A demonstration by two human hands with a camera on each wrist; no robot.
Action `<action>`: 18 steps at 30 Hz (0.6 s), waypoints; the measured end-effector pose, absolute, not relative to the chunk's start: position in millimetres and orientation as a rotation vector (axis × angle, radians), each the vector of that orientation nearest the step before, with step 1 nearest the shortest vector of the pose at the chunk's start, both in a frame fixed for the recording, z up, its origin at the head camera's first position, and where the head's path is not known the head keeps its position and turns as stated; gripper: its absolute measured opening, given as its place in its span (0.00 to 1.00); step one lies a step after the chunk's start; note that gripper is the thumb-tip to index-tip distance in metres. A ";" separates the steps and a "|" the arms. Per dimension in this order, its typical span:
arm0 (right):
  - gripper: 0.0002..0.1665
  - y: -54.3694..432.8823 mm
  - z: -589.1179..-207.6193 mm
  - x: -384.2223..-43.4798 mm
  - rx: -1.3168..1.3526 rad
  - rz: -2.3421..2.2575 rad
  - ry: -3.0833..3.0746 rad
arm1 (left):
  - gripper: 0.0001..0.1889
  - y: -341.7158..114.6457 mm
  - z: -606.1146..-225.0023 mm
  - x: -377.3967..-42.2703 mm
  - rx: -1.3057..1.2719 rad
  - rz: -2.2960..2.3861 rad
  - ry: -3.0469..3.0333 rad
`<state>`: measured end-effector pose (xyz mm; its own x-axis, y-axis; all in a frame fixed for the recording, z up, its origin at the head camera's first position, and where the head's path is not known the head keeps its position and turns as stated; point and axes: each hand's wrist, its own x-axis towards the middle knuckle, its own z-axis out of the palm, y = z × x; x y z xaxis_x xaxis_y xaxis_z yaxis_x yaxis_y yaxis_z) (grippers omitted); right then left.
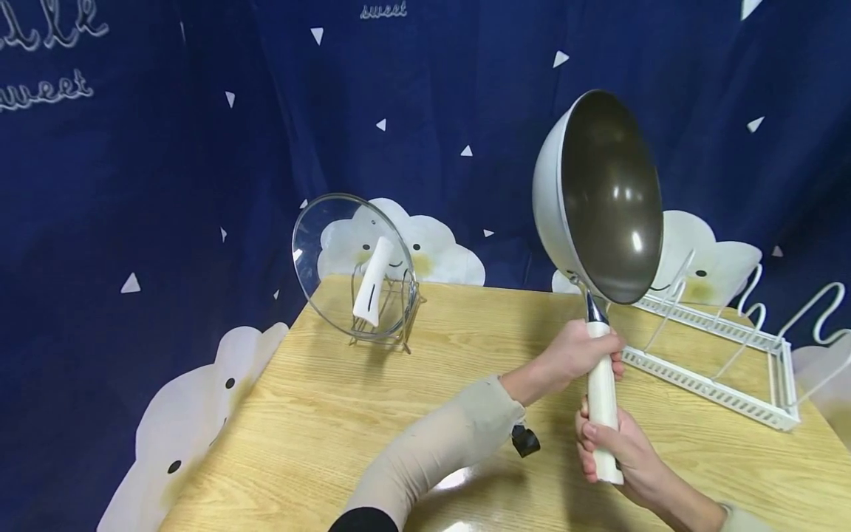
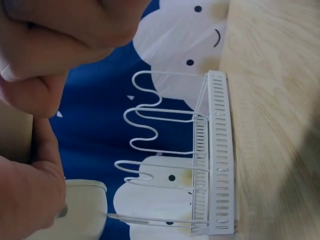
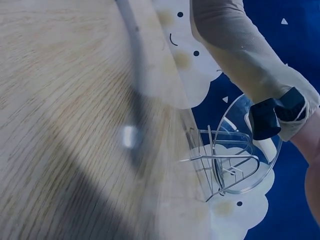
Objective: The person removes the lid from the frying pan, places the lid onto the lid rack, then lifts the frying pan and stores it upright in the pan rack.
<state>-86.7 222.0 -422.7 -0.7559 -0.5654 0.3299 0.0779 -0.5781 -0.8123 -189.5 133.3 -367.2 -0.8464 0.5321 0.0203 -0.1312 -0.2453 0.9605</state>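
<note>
Both hands hold a deep wok [image 1: 612, 199] up above the table, its dark inside turned to the right and its white outside to the left. Near the metal neck, my left hand [image 1: 577, 353] grips the upper part of the white handle [image 1: 602, 391]. Lower down, my right hand [image 1: 621, 451] curls round the handle's end. In the left wrist view, curled fingers [image 2: 75, 30] fill the left side and part of the wok [image 2: 85, 207] shows below them. The right hand itself is out of its own wrist view.
A white slotted rack [image 1: 711, 384] with wavy wire dividers stands on the table's right. At the back left, a glass lid [image 1: 319, 244] with a white handle leans in a small wire stand [image 1: 407, 325]. A dark blue curtain [image 1: 432, 89] hangs behind the wooden table [image 1: 299, 436].
</note>
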 end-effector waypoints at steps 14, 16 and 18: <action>0.22 234.2 -425.1 -93.0 -0.898 -2.310 1.114 | 0.09 142.5 -359.7 -187.6 0.520 2.026 1.763; 0.22 237.7 -425.8 -94.5 -0.923 -2.292 1.111 | 0.10 145.5 -358.2 -187.4 0.527 1.998 1.805; 0.23 241.8 -425.9 -95.6 -0.930 -2.276 1.090 | 0.10 148.8 -356.9 -187.1 0.533 1.968 1.840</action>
